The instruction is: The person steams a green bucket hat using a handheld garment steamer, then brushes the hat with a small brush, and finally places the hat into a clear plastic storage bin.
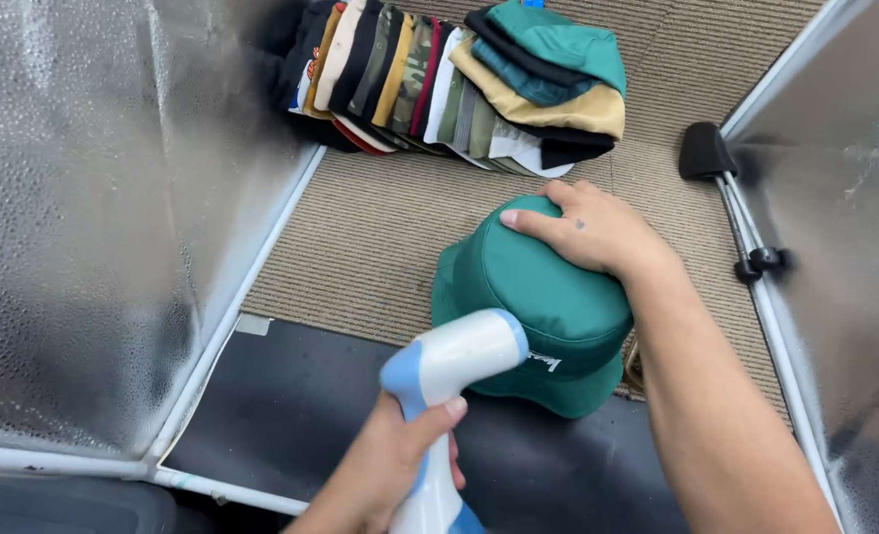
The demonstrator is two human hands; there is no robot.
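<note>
Head view: looking down at a carpeted floor between two shiny panels.
Green hat (548, 297): upright near the carpet's (380, 237) front edge, partly over the black mat (291, 405).
Right hand (588, 232): fingers spread flat on the hat's crown, gripping nothing.
Left hand (390, 465): wrapped around a white-and-blue steamer (449, 366), nozzle touching the hat.
Hat pile (459, 79): at the carpet's far edge, well apart.

left hand (385, 465): bare, no sleeve | right hand (588, 229): bare forearm, small dark mark
</note>
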